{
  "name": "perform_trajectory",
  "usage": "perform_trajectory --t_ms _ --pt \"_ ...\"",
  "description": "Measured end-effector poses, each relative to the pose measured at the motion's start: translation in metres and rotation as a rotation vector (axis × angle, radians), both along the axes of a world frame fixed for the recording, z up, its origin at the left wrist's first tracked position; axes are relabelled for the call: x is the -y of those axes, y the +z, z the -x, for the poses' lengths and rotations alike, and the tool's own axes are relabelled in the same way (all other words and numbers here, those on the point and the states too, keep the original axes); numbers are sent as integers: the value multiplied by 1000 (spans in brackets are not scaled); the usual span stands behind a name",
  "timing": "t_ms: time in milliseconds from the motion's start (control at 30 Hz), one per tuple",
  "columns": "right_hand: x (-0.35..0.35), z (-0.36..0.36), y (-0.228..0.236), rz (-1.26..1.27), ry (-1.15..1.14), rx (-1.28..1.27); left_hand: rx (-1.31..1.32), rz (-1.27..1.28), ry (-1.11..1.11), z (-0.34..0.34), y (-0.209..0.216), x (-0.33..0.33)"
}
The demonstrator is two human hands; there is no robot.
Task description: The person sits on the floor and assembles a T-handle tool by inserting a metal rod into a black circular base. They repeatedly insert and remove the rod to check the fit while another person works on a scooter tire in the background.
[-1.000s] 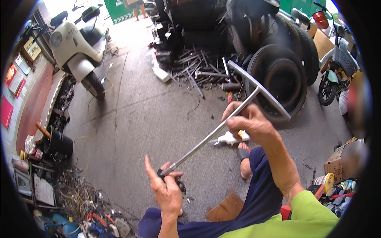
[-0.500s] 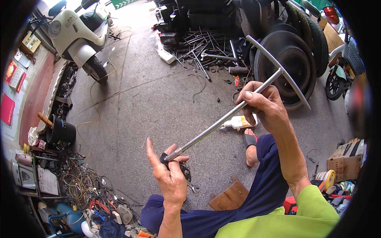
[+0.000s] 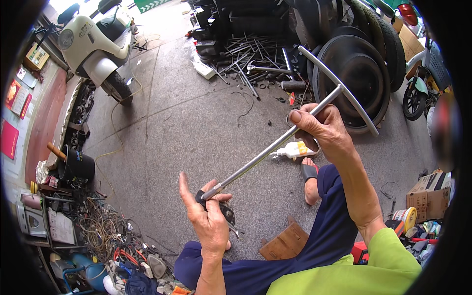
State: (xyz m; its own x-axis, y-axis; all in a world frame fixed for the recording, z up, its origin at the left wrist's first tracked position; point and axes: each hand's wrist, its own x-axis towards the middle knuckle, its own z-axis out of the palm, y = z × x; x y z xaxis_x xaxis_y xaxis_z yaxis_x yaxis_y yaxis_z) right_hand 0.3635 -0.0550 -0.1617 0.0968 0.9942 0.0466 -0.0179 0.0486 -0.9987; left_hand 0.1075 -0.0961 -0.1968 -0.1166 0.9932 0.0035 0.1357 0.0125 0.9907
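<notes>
A silver T-handle wrench (image 3: 269, 149) slants across in front of me, its crossbar (image 3: 355, 102) at the upper right. My right hand (image 3: 327, 129) grips the shaft just below the crossbar, thumb along the top. At the lower end, my left hand (image 3: 210, 222) pinches the socket tip between thumb and fingers, its index finger stretched out. A small black part (image 3: 199, 196) shows at that tip against the fingers; its kind is unclear. Behind my left hand, the open jaw of a spanner (image 3: 236, 231) shows beside a dark, partly hidden thing on the floor.
A white bottle (image 3: 296, 150) lies on the floor by my foot. A wooden stool (image 3: 285, 242) is between my legs. Tyres (image 3: 351, 81) and loose metal rods (image 3: 248, 59) are at the back; a scooter (image 3: 93, 42) stands far left. Tangled cables (image 3: 101, 228) heap up near left.
The T-handle wrench and both hands have shifted slightly left in the picture, along with a small shift of the whole view. Both hands keep their hold.
</notes>
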Motion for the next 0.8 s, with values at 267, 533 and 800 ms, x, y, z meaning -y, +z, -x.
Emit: perform_trajectory --t_ms 267,533,800 --pt "-3 -6 -3 -15 125 -94 -30 8 9 -1 3 1" --pt "-1 -2 3 -73 235 -217 -49 26 -21 6 1 0" --pt "0 -1 7 -72 109 -209 -25 82 -73 5 4 0"
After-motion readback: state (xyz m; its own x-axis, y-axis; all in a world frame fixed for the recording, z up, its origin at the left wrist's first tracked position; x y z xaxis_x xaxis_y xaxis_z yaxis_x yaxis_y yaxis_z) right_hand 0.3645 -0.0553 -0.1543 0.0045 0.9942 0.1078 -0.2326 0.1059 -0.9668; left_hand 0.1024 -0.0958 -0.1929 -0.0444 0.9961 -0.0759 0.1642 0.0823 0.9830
